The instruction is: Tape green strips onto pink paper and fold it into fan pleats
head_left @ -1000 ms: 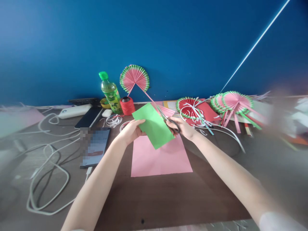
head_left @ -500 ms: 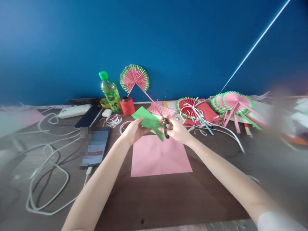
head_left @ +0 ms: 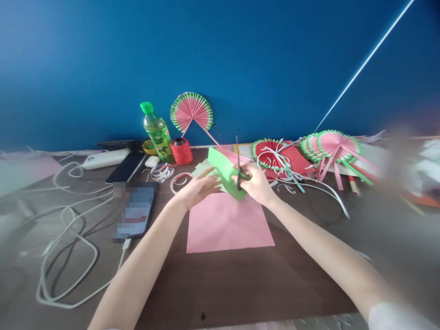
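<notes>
My right hand [head_left: 256,183] is closed around a pair of dark-handled scissors [head_left: 238,167], whose blades point upward. A piece of bright green paper [head_left: 223,170] is pinched in the same hand, tilted and slightly bent. To its left is my left hand [head_left: 199,189], its fingers stretched apart and holding nothing that I can see. Pale green paper [head_left: 205,167] lies behind the left fingers, partly hidden by them. Below both hands a pink sheet [head_left: 229,227] lies flat on the dark table [head_left: 233,284].
Behind stand a green-capped bottle [head_left: 157,133], a red thread spool [head_left: 181,152] and a pleated paper fan [head_left: 191,112]. More fans [head_left: 335,144] and white strips [head_left: 282,160] lie right. A phone [head_left: 137,213] and a looped white cable [head_left: 96,250] are left.
My left hand has let go of the green paper. The paper has swung upright and moved right, now held in my right hand with the scissors, which have turned more upright.
</notes>
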`<move>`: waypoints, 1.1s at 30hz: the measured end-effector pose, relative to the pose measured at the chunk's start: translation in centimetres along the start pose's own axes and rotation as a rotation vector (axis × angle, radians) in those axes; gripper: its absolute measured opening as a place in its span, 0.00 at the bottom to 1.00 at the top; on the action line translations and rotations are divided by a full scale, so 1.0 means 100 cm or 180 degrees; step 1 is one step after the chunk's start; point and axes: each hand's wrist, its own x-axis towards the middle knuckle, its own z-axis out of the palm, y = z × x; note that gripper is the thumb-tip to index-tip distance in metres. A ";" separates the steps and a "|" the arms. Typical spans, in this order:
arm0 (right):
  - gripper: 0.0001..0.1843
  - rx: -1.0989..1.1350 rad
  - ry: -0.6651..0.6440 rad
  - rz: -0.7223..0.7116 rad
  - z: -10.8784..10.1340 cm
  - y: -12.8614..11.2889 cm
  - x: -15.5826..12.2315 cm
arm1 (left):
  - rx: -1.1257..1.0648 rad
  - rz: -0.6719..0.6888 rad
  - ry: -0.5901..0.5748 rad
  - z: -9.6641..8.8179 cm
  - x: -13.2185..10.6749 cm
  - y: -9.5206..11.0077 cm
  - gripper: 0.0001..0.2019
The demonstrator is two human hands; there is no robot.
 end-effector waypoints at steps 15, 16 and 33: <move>0.19 0.1059 -0.0318 0.0489 -0.001 -0.005 0.001 | -0.0448 -0.0761 0.0140 -0.002 0.004 -0.001 0.14; 0.18 0.1073 -0.0359 0.0490 -0.001 -0.004 0.001 | -0.0399 -0.0695 0.0035 -0.002 0.003 -0.002 0.13; 0.15 0.0358 -0.1936 0.0353 -0.014 -0.012 -0.003 | 0.0120 0.0977 0.0532 -0.009 -0.006 0.023 0.07</move>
